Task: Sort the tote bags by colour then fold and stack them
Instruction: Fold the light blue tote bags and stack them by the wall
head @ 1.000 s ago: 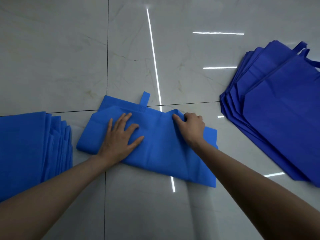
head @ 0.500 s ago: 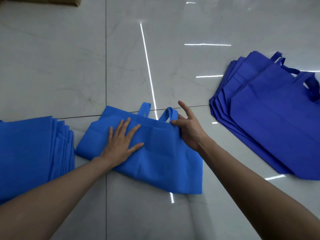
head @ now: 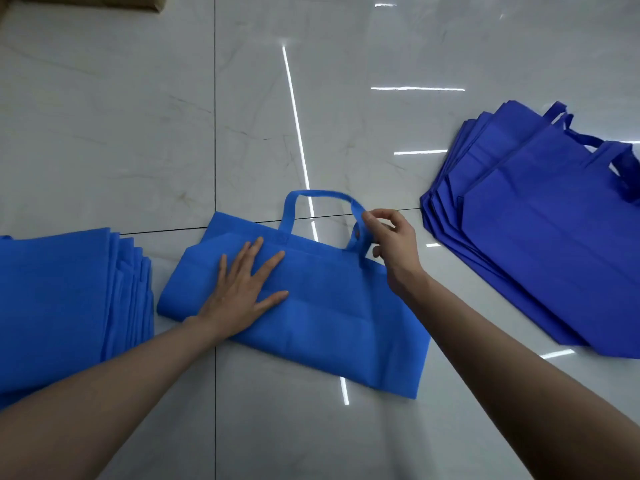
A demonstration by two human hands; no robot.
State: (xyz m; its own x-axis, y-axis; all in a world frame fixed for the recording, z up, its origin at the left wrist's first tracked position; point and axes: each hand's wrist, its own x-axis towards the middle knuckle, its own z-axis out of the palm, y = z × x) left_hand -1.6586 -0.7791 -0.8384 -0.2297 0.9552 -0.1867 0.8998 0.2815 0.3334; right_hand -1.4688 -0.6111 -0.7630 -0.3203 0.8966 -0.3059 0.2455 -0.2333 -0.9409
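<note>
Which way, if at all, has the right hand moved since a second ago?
Yes: the right hand left the tote bag panel, moving away toward the floor seam, now pinching the handle.

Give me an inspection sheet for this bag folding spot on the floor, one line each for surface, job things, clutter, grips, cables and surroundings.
Surface: glossy grey tiled floor, dark grout lines.
Job's things: light blue tote bag flat in the middle, its handle looped out on the floor; folded stack of the same blue at left; pile of darker blue bags at right, unfolded, handles showing.
Clutter: tan flat thing at the top left edge, mostly out of frame.
Grips: left hand flat, fingers spread, pressing the tote bag; right hand pinches the handle near its right end.
Cables: nothing seen.
Surroundings: light reflections on the floor; nothing else seen.
</note>
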